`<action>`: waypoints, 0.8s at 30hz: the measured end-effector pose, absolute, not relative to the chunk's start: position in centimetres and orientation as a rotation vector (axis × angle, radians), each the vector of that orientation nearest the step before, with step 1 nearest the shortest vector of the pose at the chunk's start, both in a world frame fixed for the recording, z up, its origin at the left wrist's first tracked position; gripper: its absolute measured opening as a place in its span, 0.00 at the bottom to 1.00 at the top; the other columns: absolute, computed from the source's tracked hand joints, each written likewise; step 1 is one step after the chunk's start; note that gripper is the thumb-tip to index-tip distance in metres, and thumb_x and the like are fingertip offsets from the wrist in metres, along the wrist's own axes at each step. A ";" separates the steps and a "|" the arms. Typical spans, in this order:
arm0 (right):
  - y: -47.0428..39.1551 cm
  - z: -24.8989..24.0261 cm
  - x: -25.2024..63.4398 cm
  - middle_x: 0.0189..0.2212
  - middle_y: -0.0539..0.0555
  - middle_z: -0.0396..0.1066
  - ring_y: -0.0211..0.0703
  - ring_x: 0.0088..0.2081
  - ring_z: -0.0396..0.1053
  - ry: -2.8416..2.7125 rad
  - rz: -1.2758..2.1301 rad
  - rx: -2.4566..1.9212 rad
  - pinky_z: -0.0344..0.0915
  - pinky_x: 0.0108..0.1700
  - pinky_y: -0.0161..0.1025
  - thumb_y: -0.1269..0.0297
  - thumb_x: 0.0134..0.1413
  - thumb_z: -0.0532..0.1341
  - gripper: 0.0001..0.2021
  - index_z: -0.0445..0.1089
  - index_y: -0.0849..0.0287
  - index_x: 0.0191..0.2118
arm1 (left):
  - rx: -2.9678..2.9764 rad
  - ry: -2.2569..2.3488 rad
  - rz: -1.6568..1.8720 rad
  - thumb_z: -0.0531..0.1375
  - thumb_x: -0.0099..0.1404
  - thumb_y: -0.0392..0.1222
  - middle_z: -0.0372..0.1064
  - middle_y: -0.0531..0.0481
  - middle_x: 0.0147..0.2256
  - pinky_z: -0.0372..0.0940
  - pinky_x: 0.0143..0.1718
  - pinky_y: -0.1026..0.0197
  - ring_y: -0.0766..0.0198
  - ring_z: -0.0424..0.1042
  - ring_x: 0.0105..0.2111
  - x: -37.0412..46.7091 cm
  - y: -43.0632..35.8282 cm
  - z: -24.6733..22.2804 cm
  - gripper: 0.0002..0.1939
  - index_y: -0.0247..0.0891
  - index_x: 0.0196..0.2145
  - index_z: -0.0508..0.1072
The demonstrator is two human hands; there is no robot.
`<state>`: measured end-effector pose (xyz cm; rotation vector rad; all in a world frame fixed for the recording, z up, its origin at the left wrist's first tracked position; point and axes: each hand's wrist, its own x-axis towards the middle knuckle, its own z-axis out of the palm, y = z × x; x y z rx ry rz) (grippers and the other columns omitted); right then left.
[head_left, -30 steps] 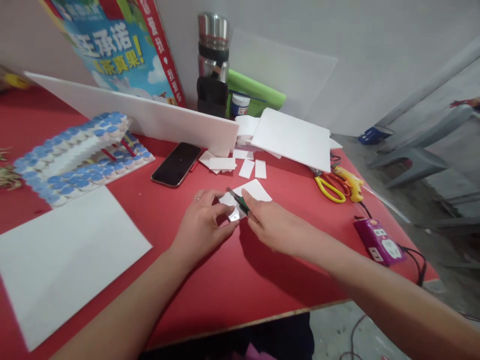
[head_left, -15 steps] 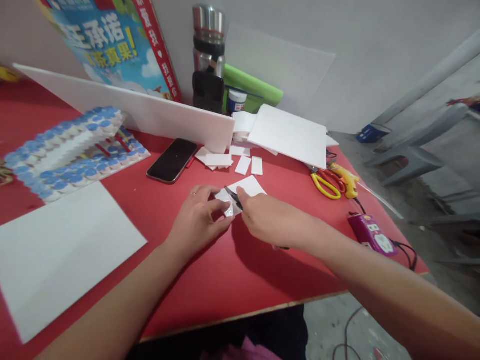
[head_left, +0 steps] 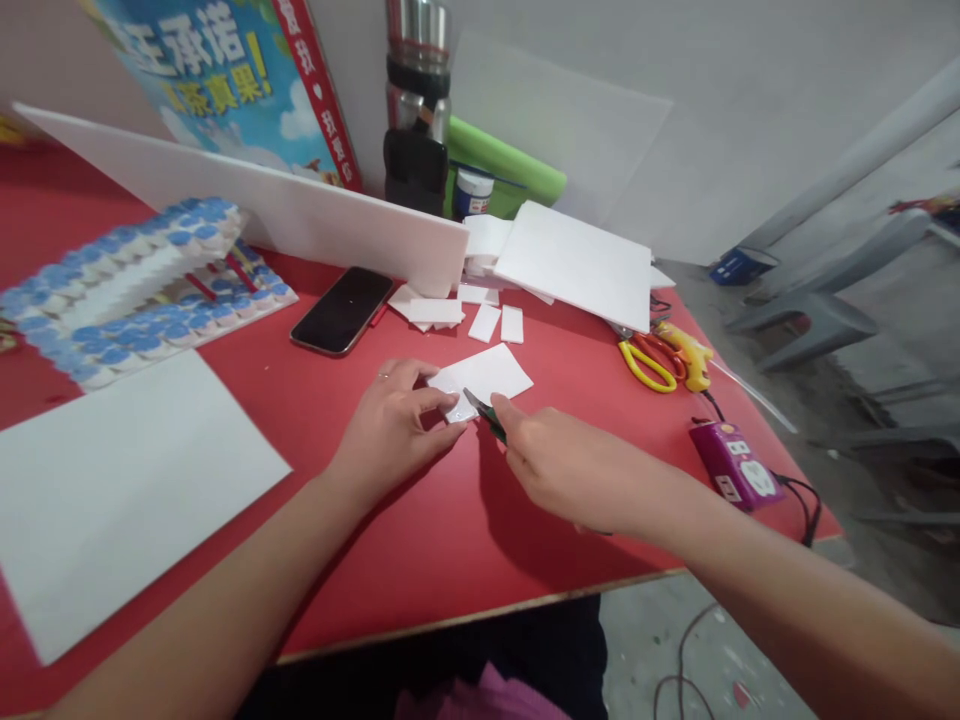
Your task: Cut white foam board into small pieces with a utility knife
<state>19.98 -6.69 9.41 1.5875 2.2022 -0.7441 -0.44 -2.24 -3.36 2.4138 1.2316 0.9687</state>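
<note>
A small white board piece (head_left: pixel 491 372) lies on the red table (head_left: pixel 390 560) between my hands. The fingers and thumb of my left hand (head_left: pixel 397 415) pinch its left end, where a small clear, shiny piece (head_left: pixel 458 408) lies on top. My right hand (head_left: pixel 559 455) is closed around a dark-handled knife (head_left: pixel 487 412), whose pointed blade tip is over the board beside the clear piece. Beyond the board lie several small white rectangles (head_left: pixel 512 324).
A phone (head_left: pixel 343 310), a blue-and-white model (head_left: pixel 142 320) and a large white sheet (head_left: pixel 127 490) are on the left. Scissors (head_left: pixel 646 366), a yellow glue gun (head_left: pixel 688 355) and a purple box (head_left: pixel 735 466) lie right. White boards (head_left: pixel 577 262) and a metal flask (head_left: pixel 418 90) stand behind.
My right hand with the knife has moved slightly right and toward me, so more of the white board shows. The whole view has shifted a little.
</note>
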 end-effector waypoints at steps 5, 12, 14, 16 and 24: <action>-8.2 9.0 20.7 0.33 0.64 0.77 0.48 0.29 0.71 2.228 -0.655 1.569 0.56 0.30 0.40 0.71 0.71 0.48 0.27 0.57 0.73 0.71 | 2.410 1.237 0.950 0.68 0.68 0.50 0.75 0.38 0.47 0.71 0.46 0.46 0.47 0.72 0.46 -0.5 -2.1 -3.4 0.13 0.38 0.40 0.85; -10.1 8.8 21.0 0.31 0.64 0.77 0.47 0.27 0.69 2.180 -0.642 1.549 0.51 0.28 0.41 0.74 0.67 0.49 0.32 0.52 0.77 0.74 | 2.379 1.257 0.932 0.67 0.67 0.50 0.76 0.40 0.47 0.72 0.48 0.44 0.47 0.73 0.47 -0.5 -1.9 -3.4 0.11 0.40 0.39 0.85; -10.5 8.5 21.3 0.33 0.64 0.78 0.48 0.28 0.69 2.165 -0.687 1.589 0.50 0.28 0.41 0.74 0.67 0.49 0.34 0.49 0.76 0.76 | 2.365 1.255 0.925 0.68 0.66 0.51 0.76 0.40 0.48 0.72 0.50 0.43 0.46 0.73 0.48 -0.5 -1.9 -3.4 0.11 0.41 0.38 0.85; -10.9 8.1 22.0 0.34 0.64 0.79 0.48 0.29 0.71 2.168 -0.746 1.648 0.51 0.28 0.41 0.72 0.69 0.49 0.33 0.49 0.73 0.77 | 2.330 1.244 0.923 0.69 0.65 0.51 0.76 0.41 0.48 0.72 0.52 0.42 0.45 0.74 0.50 -0.7 -1.8 -3.3 0.11 0.43 0.38 0.85; -10.7 5.4 27.1 0.34 0.57 0.80 0.49 0.31 0.76 2.260 -0.745 2.161 0.61 0.32 0.39 0.58 0.75 0.49 0.28 0.58 0.61 0.74 | 1.692 1.137 0.867 0.76 0.56 0.59 0.76 0.38 0.59 0.70 0.63 0.38 0.42 0.76 0.58 -2.6 -0.7 -1.5 0.35 0.42 0.57 0.78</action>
